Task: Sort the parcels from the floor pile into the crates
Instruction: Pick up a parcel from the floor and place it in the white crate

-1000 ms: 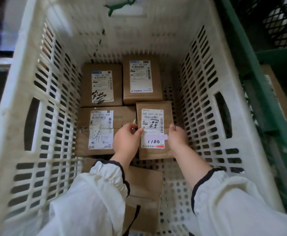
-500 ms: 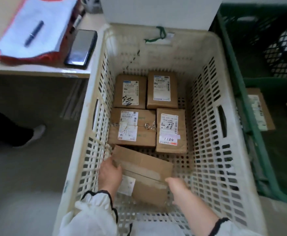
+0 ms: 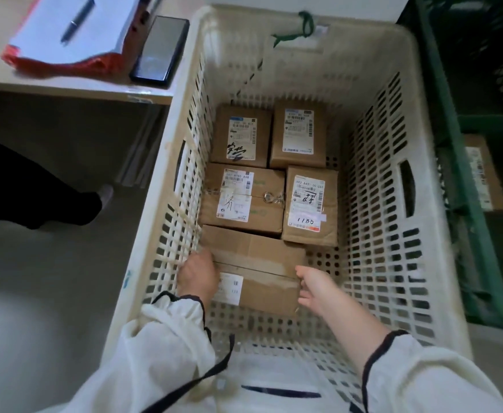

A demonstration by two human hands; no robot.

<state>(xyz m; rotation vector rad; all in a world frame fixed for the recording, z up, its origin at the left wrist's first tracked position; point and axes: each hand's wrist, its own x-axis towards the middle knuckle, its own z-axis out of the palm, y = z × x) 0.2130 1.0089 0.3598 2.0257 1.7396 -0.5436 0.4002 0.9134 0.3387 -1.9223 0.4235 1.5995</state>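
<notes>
The box (image 3: 256, 269) lies askew on the crate (image 3: 393, 204) floor, against the left wall towards the near edge, with its far side butting the tied parcel (image 3: 241, 198). I judge it stiff taped cardboard, fairly light and not fragile, though slick where it is taped. I would take it by the two short ends, squeezing inward. I have the left hand (image 3: 198, 277) at the left end, knuckles up, wedged by the wall. Its fingers dip out of sight, so I cannot tell whether they grip. The right hand (image 3: 312, 286) reaches the right end with the thumb at the top edge and the fingers straight and loose against the side, grasping nothing.
</notes>
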